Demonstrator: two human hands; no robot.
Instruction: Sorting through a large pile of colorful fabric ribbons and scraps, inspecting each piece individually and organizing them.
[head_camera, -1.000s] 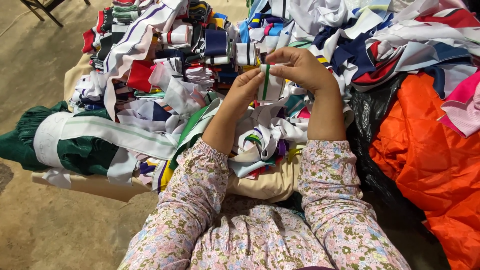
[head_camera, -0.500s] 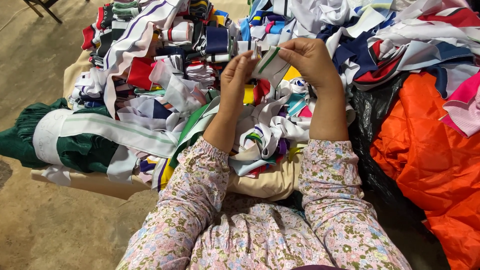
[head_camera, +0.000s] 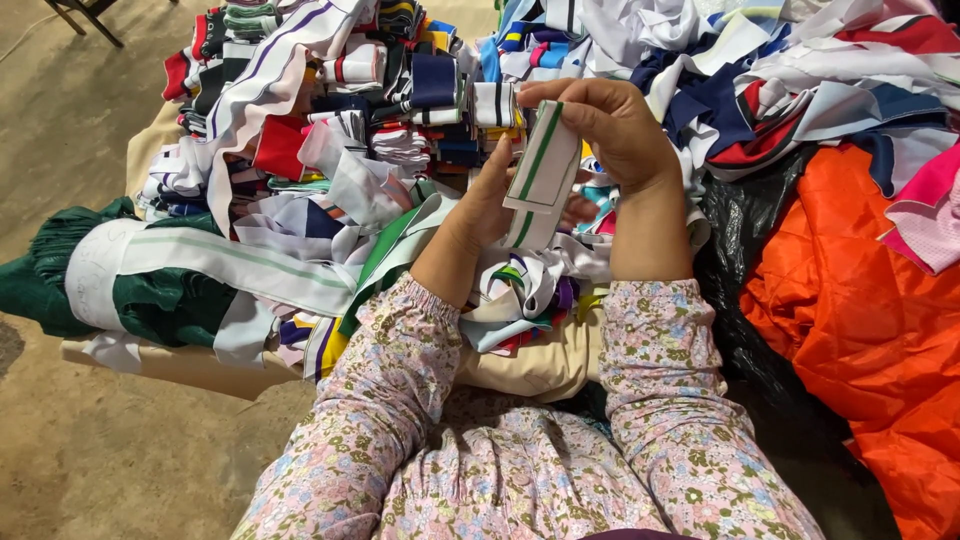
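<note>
Both of my hands hold one folded white fabric strip with a green stripe (head_camera: 540, 178), upright above the pile. My right hand (head_camera: 612, 128) pinches its top end between thumb and fingers. My left hand (head_camera: 484, 205) grips its lower part from the left side. Under my hands lies a heap of mixed white, blue, red and green fabric strips (head_camera: 400, 150). My sleeves are pink with a flower print.
A dark green bundle wrapped in a white band (head_camera: 150, 285) lies at the left. Orange cloth (head_camera: 860, 320) and a black plastic bag (head_camera: 740, 270) sit at the right. A beige cushion edge (head_camera: 530, 365) lies under the pile. Bare concrete floor (head_camera: 70, 140) at left.
The striped strip was bunched small between my fingers; it now hangs longer and flatter. My left hand has slid down along it while my right stays at the top.
</note>
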